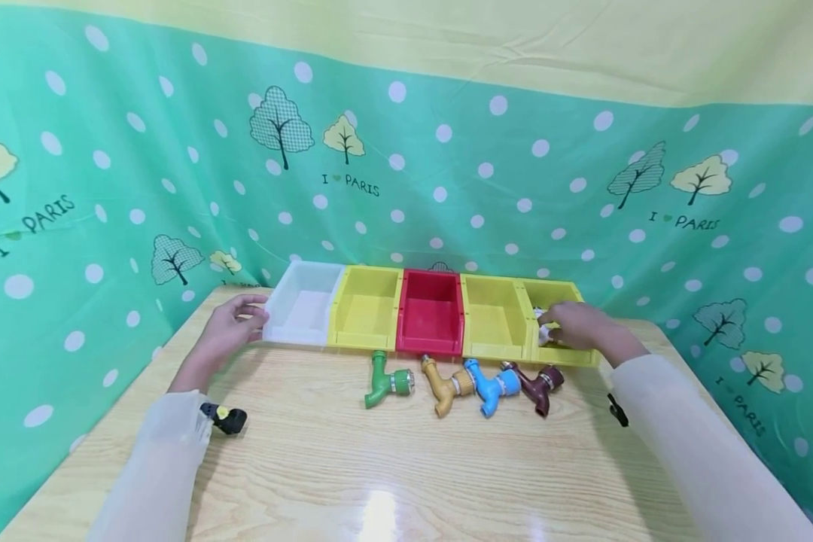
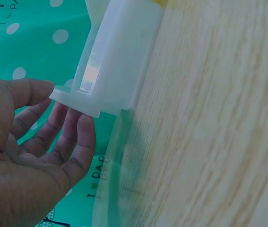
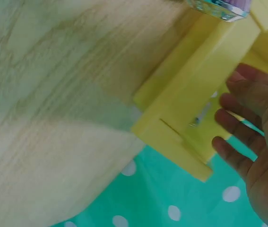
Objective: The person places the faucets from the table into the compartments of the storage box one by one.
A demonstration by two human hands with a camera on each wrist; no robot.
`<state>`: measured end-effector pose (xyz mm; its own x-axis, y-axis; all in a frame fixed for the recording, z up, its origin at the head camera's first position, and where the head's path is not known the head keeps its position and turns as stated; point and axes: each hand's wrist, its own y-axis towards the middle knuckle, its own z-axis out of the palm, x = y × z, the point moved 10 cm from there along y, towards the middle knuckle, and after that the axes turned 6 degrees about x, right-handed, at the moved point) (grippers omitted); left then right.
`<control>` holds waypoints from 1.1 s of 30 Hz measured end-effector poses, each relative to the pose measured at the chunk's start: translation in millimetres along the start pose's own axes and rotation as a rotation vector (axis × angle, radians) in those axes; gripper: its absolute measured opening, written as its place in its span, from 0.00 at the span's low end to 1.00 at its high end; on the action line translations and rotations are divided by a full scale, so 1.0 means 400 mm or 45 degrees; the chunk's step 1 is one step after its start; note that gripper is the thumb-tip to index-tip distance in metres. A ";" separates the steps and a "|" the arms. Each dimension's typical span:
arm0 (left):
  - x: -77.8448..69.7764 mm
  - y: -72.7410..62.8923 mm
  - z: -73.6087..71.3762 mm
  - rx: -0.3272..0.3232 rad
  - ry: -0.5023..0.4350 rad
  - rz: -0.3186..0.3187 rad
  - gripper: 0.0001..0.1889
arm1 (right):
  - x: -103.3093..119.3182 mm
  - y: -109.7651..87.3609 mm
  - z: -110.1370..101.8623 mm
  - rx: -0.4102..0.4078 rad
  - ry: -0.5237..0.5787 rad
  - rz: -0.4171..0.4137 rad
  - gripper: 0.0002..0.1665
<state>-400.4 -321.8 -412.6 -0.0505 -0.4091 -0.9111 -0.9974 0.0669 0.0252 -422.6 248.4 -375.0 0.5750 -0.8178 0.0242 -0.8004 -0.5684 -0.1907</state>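
Observation:
In the head view, my left hand is at the left end of a row of joined bins. The left wrist view shows its thumb and fingers pinching the rim of the white bin. My right hand reaches into the rightmost yellow bin. Its fingers are spread and loosely bent in the right wrist view, with no firm hold visible. A small white and silvery item lies inside that bin, partly hidden; its kind is unclear. Before the bins lie a green faucet, an orange-yellow faucet, a blue faucet and a maroon faucet.
Between the end bins stand a yellow bin, a red bin and another yellow bin. All rest on a wood-grain table. A green dotted curtain hangs close behind and at both sides.

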 end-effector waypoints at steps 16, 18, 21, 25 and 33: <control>-0.010 0.006 -0.003 0.004 -0.002 0.020 0.26 | 0.090 -0.104 -0.069 -0.197 -0.147 -0.115 0.12; -0.010 0.005 -0.002 0.005 -0.001 0.014 0.26 | 0.109 -0.117 -0.070 -0.229 -0.182 -0.150 0.12; -0.008 0.005 -0.002 0.008 -0.004 0.007 0.25 | 0.133 -0.137 -0.066 -0.269 -0.239 -0.193 0.11; -0.004 0.010 -0.004 0.005 -0.012 0.002 0.25 | 0.164 -0.158 -0.054 -0.313 -0.286 -0.237 0.11; 0.002 0.003 -0.005 0.016 -0.010 -0.004 0.25 | 0.234 -0.182 -0.015 -0.345 -0.321 -0.313 0.13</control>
<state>-401.6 -323.8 -412.5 -0.0470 -0.4021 -0.9144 -0.9969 0.0773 0.0173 -311.6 212.8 -352.8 0.7503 -0.6269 -0.2097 -0.6310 -0.7738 0.0555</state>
